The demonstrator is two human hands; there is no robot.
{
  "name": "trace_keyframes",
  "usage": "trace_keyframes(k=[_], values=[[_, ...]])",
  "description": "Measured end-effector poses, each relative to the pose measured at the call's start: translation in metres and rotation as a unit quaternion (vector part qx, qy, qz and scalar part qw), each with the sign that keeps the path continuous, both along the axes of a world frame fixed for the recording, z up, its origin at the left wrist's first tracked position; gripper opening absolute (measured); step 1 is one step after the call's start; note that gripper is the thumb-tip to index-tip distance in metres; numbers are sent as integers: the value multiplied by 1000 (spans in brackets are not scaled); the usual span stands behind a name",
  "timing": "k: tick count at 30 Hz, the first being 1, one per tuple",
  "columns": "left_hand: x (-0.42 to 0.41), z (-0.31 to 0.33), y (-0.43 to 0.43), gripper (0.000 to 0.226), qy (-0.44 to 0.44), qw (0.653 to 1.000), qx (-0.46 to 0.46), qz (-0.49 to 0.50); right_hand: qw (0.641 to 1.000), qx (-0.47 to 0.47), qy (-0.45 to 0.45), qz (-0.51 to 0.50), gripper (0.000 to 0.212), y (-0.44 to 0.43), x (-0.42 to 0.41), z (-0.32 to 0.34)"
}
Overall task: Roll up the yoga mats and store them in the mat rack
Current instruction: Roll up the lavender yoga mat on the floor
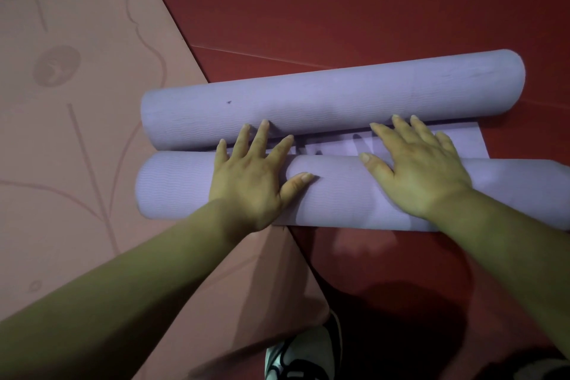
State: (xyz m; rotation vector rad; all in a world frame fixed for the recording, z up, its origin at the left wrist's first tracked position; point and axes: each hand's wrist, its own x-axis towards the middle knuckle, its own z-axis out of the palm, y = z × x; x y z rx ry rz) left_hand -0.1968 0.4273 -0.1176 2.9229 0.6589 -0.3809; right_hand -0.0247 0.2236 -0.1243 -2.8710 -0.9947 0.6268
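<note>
floor (339, 3): dark red, smooth and matte, it fills the whole upper and right part of the view | seam (246, 54): one thin pale line crosses the floor, sloping slightly down to the right | light: dim and warm | shadow (425, 311): a broad soft dark patch on the floor at lower right

The dark red floor (339, 9), crossed by a thin seam, carried a pink mat (77, 133) spread flat on the left, printed with a faint line drawing. Right of it lay a lavender mat (462, 145), wound into a far roll (333, 95) and a near roll (339, 200), their left ends overlapping the pink mat's edge. A shoe (296, 355) stood at the near edge.
</note>
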Motion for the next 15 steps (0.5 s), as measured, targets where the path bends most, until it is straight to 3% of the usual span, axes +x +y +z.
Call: trace_keyframes(k=[6,15], values=[[12,2,7,94,25,1000,-11,6,1000,-5,7,20,93,-1,-4,3],[29,2,19,91,31,999,-31,13,995,-33,1,90,100,-17,-19,11]])
